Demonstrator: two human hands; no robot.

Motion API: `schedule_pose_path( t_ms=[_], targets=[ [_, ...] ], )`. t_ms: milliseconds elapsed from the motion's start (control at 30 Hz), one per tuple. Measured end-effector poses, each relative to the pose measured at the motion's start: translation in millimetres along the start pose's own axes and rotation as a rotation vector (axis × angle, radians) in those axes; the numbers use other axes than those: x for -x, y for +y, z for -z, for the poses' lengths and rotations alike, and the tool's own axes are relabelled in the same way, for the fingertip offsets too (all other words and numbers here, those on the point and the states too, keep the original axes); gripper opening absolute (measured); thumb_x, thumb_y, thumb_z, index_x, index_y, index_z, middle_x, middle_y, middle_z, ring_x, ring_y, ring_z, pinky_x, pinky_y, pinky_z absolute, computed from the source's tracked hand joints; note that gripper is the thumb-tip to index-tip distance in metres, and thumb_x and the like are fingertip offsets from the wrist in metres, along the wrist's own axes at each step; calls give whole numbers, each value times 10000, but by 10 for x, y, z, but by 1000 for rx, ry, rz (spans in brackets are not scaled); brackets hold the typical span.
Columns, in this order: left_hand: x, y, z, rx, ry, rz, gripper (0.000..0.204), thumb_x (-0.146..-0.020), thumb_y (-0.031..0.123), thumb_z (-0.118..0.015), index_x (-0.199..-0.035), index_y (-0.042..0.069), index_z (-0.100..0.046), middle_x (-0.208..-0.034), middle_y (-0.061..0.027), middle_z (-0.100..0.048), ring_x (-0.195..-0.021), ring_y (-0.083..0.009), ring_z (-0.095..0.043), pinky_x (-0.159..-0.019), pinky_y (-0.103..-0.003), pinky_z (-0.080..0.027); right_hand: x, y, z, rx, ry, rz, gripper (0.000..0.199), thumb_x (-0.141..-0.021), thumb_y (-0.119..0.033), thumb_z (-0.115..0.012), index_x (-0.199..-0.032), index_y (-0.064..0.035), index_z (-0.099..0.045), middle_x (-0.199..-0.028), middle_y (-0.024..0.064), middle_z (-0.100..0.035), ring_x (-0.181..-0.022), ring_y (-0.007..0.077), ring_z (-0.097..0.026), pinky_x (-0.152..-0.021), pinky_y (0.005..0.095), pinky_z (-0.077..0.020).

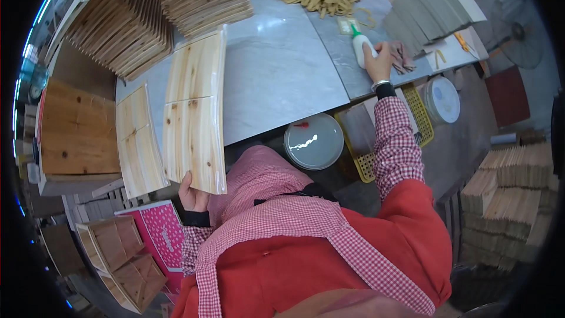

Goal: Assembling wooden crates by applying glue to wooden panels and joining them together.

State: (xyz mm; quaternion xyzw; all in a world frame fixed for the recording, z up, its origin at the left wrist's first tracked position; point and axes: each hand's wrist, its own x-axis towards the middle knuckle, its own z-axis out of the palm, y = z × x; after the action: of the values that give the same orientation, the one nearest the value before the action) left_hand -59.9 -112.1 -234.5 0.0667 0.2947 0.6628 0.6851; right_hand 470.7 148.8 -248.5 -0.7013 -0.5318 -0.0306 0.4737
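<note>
Wears, nearest the camera, a red top (253,277) beneath a checked apron (276,221). Pinches, at lower left of the head view, the near end of the panel (197,118) with the left hand (194,197), thumb on the upper face. Has the panel straight ahead of that grip, long axis running away from the body, far end over the bench (276,82), near end out past its edge. Has the right hand (379,63) up against the bottle (358,53), thumb lapping its side. Cannot make out whether the fingers wrap it. Shows the bottle just left of the right hand, long axis pointing away and slightly left, nozzle farthest; lies well apart from the panel, to its right, far nearer the right hand.
</note>
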Motion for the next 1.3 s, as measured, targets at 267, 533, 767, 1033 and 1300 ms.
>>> schedule_pose_path(
  t_ms=[267, 533, 767, 1033, 1300],
  targets=[
    [70, -30, 33, 79, -35, -42, 603, -869, 72, -578, -1398, 6, -298, -1367, -173, -451, -1254, -324, -458, -1049, -487, -385, -442, 669, 418, 524, -199, -40, 348, -817, -373, -614, -940, -53, -673, -1024, 185, -649, -932, 394, -609, -790, 492, -479],
    [73, 27, -61, 83, -64, -67, 621, -871, 95, -568, -1416, 33, -276, -1384, -187, -429, -1276, -344, -427, -1062, -510, -356, -1147, -535, 451, 591, -278, 272, 304, -836, -275, -615, -1023, -36, -637, -1073, 206, -615, -977, 383, -585, -812, 461, -478],
    [162, 28, -317, 138, -92, -139, 580, -865, 12, -552, -1394, -1, -312, -1400, -177, -417, -1290, -300, -413, -1114, -452, -278, -778, -4310, 411, -52, 20, 1213, 573, -778, -202, -703, -1276, -23, -483, -1178, 155, -561, -1049, 339, -558, -906, 391, -450],
    [578, 129, -555, 138, -94, -208, 599, -847, -8, -582, -1394, 19, -338, -1395, -148, -428, -1272, -262, -433, -1093, -432, -307, -1455, -5009, -855, 551, -310, 1045, 301, -802, -124, -589, -1085, -42, -523, -1078, 192, -597, -1026, 359, -586, -828, 463, -492],
    [853, 371, -302, 161, -170, -314, 625, -840, 0, -597, -1404, 24, -328, -1407, -145, -413, -1287, -262, -414, -1084, -422, -321, -1148, -4416, -246, 166, -225, 1282, 493, -785, 84, -462, -1271, 0, -453, -1243, 241, -514, -1140, 389, -503, -943, 428, -430]
  ],
)
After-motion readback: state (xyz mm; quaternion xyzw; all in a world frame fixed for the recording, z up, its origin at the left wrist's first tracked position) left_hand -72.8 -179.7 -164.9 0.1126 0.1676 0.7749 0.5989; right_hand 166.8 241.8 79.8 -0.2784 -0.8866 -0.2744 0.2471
